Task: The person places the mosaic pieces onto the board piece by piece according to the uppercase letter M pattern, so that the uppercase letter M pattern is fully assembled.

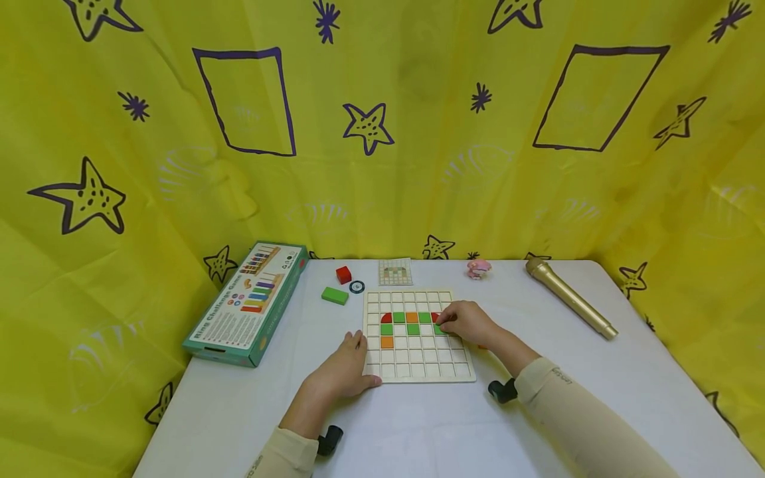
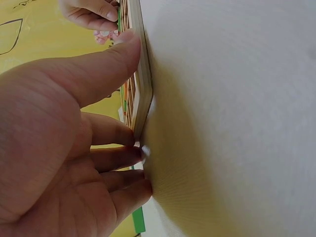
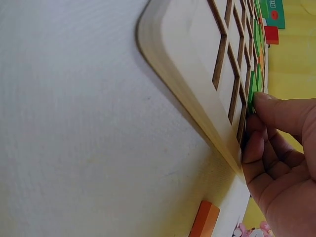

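Note:
A pale wooden grid board (image 1: 418,362) lies in the middle of the white table (image 1: 597,398). Red, green and orange tiles fill part of its upper rows. My right hand (image 1: 445,325) pinches a green tile (image 1: 439,329) at a cell near the board's right side; the right wrist view shows its fingertips (image 3: 259,101) curled on that green tile (image 3: 252,94). My left hand (image 1: 361,362) rests on the table against the board's left edge. In the left wrist view its thumb (image 2: 123,49) lies on the board's rim (image 2: 143,74) and the other fingers touch the side.
At the left lies a teal game box (image 1: 248,302). Behind the board are a red cube (image 1: 343,274), a green block (image 1: 335,295), a black ring (image 1: 356,287), a pattern card (image 1: 395,271) and a pink figure (image 1: 479,268). A gold microphone (image 1: 570,297) lies right. An orange block (image 3: 205,219) sits beside the board.

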`<state>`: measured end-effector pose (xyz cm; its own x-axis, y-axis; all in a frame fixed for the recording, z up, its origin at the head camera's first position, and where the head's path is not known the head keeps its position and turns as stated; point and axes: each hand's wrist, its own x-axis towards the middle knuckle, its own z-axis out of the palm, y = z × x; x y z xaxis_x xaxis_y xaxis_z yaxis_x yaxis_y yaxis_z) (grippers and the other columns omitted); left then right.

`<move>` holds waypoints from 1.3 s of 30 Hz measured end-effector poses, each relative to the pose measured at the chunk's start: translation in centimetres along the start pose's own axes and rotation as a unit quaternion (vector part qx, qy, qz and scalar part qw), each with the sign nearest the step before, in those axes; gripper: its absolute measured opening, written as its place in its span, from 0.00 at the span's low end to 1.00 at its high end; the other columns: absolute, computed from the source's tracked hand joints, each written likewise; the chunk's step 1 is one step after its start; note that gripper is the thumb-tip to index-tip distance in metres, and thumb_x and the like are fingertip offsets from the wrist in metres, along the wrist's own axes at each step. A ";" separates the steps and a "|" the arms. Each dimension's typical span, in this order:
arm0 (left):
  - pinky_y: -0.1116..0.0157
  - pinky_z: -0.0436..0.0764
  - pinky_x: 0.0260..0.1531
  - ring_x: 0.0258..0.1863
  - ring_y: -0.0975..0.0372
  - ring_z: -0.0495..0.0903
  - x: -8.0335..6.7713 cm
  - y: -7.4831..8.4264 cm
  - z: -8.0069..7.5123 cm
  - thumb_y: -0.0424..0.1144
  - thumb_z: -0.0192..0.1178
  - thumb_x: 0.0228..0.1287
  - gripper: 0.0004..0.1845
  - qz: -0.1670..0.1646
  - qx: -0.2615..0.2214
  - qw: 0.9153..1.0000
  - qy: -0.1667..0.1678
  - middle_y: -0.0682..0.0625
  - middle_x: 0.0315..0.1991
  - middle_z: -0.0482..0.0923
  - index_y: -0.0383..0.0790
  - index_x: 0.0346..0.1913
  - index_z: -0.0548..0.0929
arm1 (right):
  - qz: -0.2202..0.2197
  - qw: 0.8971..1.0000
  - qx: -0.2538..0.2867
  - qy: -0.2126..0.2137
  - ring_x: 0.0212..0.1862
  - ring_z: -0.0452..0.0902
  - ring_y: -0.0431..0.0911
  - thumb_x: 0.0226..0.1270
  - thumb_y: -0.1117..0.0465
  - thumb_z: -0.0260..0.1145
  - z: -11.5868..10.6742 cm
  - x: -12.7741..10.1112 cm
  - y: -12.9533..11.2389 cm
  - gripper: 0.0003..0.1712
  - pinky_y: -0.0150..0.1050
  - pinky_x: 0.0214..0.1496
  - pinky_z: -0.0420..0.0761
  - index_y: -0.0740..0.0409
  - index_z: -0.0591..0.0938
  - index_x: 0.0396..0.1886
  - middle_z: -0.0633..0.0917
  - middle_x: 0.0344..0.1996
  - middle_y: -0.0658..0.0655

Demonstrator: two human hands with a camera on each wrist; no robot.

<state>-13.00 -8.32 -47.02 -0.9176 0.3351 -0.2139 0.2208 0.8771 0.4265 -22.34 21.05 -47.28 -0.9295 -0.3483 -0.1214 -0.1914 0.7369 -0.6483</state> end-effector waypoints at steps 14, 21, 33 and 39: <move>0.50 0.63 0.71 0.77 0.43 0.51 0.2 0.1 -0.1 0.52 0.72 0.59 0.51 -0.008 -0.003 1.000 -0.003 0.34 0.77 0.55 0.23 0.74 0.60 | -0.007 1.000 0.011 0.006 0.40 0.75 0.45 0.67 0.64 0.71 -0.6 -0.8 0.7 0.02 0.43 0.48 0.76 0.55 0.88 0.37 0.84 0.35 0.49; 0.49 0.63 0.70 0.77 0.43 0.50 0.2 0.1 0.0 0.52 0.73 0.59 0.51 -0.014 -0.003 1.000 -0.006 0.34 0.77 0.55 0.24 0.74 0.61 | 0.010 1.000 -0.002 0.003 0.36 0.73 0.46 0.67 0.64 0.70 -1.3 -1.6 1.4 0.02 0.41 0.42 0.76 0.55 0.88 0.38 0.84 0.34 0.49; 0.49 0.63 0.70 0.77 0.43 0.51 0.3 0.0 0.1 0.52 0.73 0.59 0.51 -0.013 0.003 1.000 -0.006 0.34 0.76 0.56 0.24 0.74 0.61 | 0.025 1.000 0.004 0.011 0.32 0.73 0.45 0.67 0.62 0.71 -1.9 -2.7 2.6 0.04 0.38 0.31 0.75 0.56 0.88 0.39 0.83 0.34 0.50; 0.49 0.64 0.70 0.77 0.43 0.51 0.2 0.1 0.1 0.52 0.73 0.58 0.51 -0.018 0.000 1.000 -0.006 0.35 0.76 0.56 0.24 0.74 0.61 | 0.026 0.999 0.001 0.019 0.33 0.74 0.45 0.67 0.63 0.71 -2.1 -3.5 3.1 0.04 0.38 0.33 0.76 0.57 0.88 0.39 0.84 0.34 0.50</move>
<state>-13.15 -8.09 -47.14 -0.9209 0.3080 -0.2389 0.1882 0.8881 0.4194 -20.37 25.73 -47.27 -0.9494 -0.2878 -0.1256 -0.1430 0.7523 -0.6431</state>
